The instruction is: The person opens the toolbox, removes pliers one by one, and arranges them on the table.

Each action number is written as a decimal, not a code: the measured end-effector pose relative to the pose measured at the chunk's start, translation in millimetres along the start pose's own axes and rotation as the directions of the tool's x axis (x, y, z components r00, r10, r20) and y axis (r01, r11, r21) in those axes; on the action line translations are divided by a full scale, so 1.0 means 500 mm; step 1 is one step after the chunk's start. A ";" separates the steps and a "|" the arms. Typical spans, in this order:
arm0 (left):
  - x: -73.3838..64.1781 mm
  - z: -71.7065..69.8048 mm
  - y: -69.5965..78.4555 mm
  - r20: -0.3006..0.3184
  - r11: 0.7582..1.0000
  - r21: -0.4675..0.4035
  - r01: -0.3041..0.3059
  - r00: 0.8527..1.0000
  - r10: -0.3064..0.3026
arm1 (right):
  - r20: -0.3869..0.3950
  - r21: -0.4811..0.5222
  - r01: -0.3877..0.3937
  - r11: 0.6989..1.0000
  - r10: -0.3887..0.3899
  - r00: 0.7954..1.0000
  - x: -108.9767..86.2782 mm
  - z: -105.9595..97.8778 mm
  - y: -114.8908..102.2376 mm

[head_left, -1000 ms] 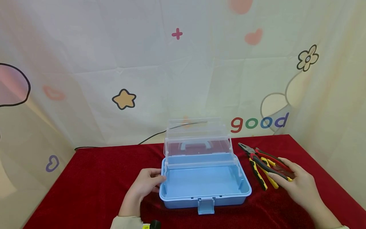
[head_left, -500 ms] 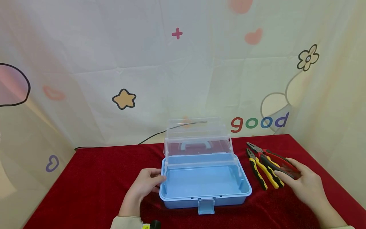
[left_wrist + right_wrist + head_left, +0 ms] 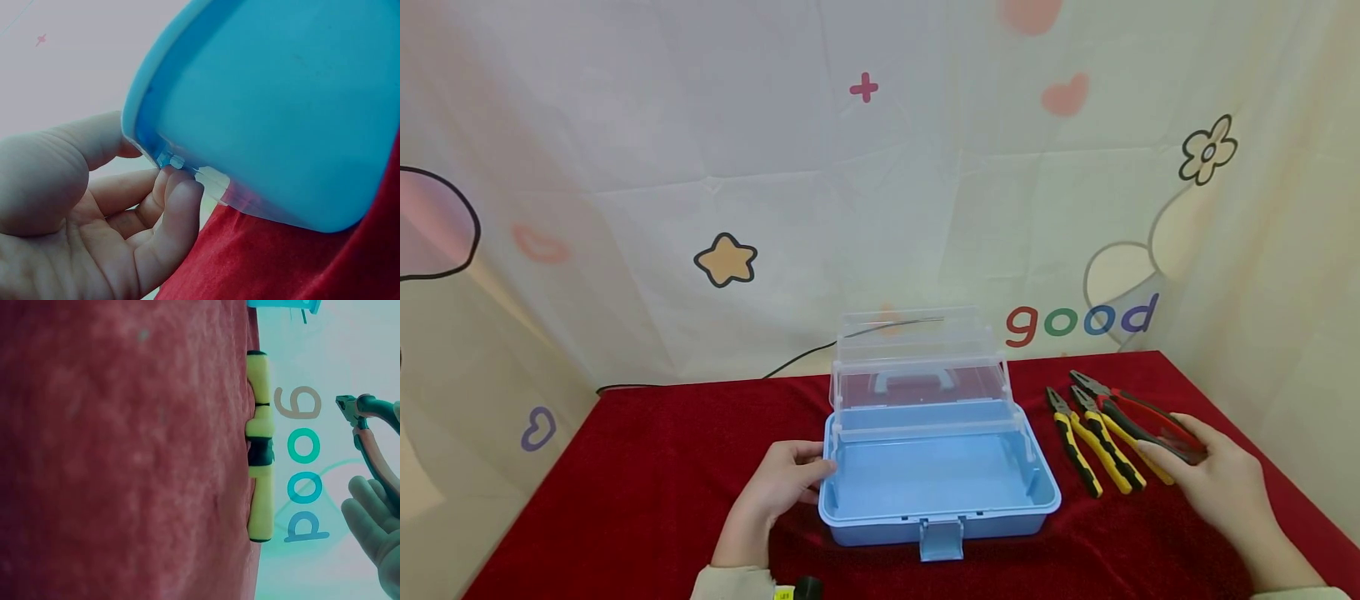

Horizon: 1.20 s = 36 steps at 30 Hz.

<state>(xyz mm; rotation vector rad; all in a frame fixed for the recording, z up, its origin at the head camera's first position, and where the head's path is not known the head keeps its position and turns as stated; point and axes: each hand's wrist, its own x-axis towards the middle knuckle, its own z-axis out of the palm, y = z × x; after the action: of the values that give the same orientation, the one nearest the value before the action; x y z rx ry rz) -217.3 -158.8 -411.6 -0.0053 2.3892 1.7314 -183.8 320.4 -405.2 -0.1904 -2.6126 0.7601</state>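
Near the right edge of the worktop: red pliers (image 3: 1138,414), handles under the right hand (image 3: 1213,479), nose pointing toward the far edge.
Right grip: fingers (image 3: 1172,457) curl loosely over the red handles; in the wrist view the pliers (image 3: 369,434) look lifted off the cloth (image 3: 125,450) and held.
Beside them: two yellow pliers (image 3: 1093,446) lie flat and parallel, between the red pair and the box (image 3: 936,479), apart from both.
Left grip: left hand (image 3: 778,492) holds the box's left wall, thumb over the rim and fingers (image 3: 169,206) curled against the outside.
Box: blue tray, hollow showing nothing inside, clear lid (image 3: 917,367) tipped up and back; it sits mid-worktop, closer to the near edge.
Handling, pliers: likely steel, rigid and fairly heavy for their bulk, nose-heavy; rubbery sleeves should give good friction.
Where to hold: around both handles together, close to the pivot, so the jaws stay closed and the nose does not droop.
Handling, box: thin plastic, probably light, so it could slide on the cloth unless steadied.
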 end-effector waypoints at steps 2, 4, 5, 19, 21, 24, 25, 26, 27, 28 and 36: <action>0.000 0.000 0.000 0.005 1.000 0.000 0.002 1.000 -0.002 | 0.004 -0.008 -0.006 1.000 0.006 1.000 0.002 -0.002 0.003; 0.000 0.001 0.001 0.008 1.000 -0.002 0.004 1.000 -0.004 | 0.008 -0.011 -0.007 1.000 0.007 1.000 0.003 -0.003 0.007; 0.000 0.001 0.002 0.010 1.000 -0.004 0.005 1.000 -0.005 | 0.008 -0.015 -0.006 1.000 0.006 1.000 0.003 -0.003 0.008; -0.001 0.001 0.001 0.020 1.000 -0.005 0.007 1.000 -0.007 | 0.051 -0.031 -0.032 0.999 0.033 0.998 0.018 -0.007 0.022; 0.000 0.001 0.000 0.023 1.000 -0.005 0.006 1.000 -0.006 | 0.063 -0.032 -0.040 0.999 0.042 0.997 0.021 -0.008 0.024; 0.001 0.001 -0.002 0.023 1.000 -0.003 0.005 1.000 -0.005 | 0.069 -0.032 -0.044 0.999 0.046 0.997 0.025 -0.009 0.028; 0.002 0.001 -0.002 0.024 1.000 -0.003 0.005 1.000 -0.005 | 0.071 -0.031 -0.044 0.999 0.046 0.996 0.026 -0.009 0.029; 0.002 0.000 -0.002 0.022 1.000 -0.001 0.006 1.000 -0.006 | 0.072 -0.028 -0.043 0.999 0.045 0.996 0.028 -0.009 0.030; 0.002 0.000 -0.002 0.020 1.000 -0.001 0.007 1.000 -0.007 | 0.074 -0.027 -0.043 0.999 0.045 0.996 0.029 -0.009 0.032; 0.002 0.000 -0.002 0.019 1.000 0.000 0.008 1.000 -0.008 | 0.075 -0.028 -0.043 0.999 0.045 0.996 0.031 -0.009 0.033; -0.001 -0.001 0.002 0.018 1.000 0.002 0.014 1.000 -0.014 | 0.115 -0.049 -0.034 0.998 0.040 0.993 0.053 -0.010 0.046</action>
<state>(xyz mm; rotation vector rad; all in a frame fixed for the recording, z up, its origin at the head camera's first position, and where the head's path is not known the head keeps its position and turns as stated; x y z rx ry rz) -216.8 -159.1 -410.4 -0.0067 2.3719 1.7159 -205.2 348.4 -404.5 -0.2148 -2.7451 0.7436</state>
